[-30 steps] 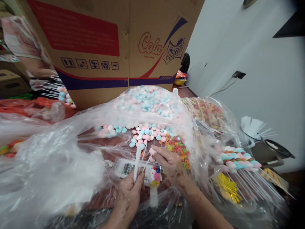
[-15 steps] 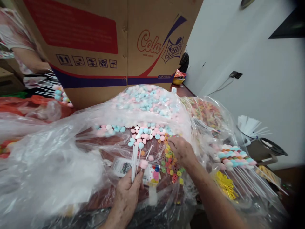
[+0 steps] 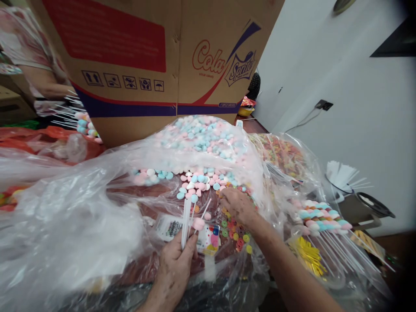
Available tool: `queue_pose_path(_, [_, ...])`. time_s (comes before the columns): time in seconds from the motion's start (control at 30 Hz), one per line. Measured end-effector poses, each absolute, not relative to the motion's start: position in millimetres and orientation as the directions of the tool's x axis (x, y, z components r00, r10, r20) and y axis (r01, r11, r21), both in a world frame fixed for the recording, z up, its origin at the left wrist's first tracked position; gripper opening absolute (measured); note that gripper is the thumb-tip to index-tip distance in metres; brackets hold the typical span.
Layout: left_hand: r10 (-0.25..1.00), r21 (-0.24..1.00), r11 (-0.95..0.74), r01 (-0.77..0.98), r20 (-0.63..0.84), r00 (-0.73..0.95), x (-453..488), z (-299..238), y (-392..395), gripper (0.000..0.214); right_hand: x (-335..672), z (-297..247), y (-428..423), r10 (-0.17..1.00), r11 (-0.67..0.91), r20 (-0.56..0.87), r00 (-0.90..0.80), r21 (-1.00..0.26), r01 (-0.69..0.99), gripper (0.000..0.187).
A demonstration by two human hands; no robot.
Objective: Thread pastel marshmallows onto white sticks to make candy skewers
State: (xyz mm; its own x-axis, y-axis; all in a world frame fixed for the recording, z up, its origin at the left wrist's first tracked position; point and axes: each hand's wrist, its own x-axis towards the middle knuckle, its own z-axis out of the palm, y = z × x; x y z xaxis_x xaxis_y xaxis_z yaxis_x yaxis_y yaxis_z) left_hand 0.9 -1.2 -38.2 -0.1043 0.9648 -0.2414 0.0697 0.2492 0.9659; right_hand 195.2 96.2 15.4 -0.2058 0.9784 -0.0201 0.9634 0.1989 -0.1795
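Note:
My left hand (image 3: 173, 262) is closed around several thin white sticks (image 3: 186, 219). One stick in that grip carries a pink marshmallow (image 3: 198, 223). My right hand (image 3: 238, 206) hovers over the left edge of a spread of colourful gummy rings (image 3: 238, 232), fingers drawn together and pointing left. Whatever its fingertips hold, if anything, is hidden. Just beyond lie loose pink, blue and white marshmallows (image 3: 195, 184), spilling from a large clear bag (image 3: 208, 134) full of them. A printed packet (image 3: 208, 238) lies under the left hand's sticks.
A big cardboard box (image 3: 136, 43) stands behind the bag. Crumpled clear plastic (image 3: 81, 225) covers the left side. To the right are finished marshmallow skewers (image 3: 325, 214), yellow twist ties (image 3: 310, 255) and a jug (image 3: 364, 212). Another person's arm (image 3: 45, 82) shows at far left.
My right hand has shifted left across the gummy rings, toward the sticks. My left hand keeps its grip on the sticks. The whole view has moved slightly.

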Motion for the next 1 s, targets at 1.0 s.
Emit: queue_pose_path(1.0, [0.971,0.970,0.240,0.045,-0.239,-0.035,-2.9,-38.1,-1.5,0.032,200.7,15.1,107.8,0.971,0.220,-0.046,-0.235,-0.217,0.951,0.014])
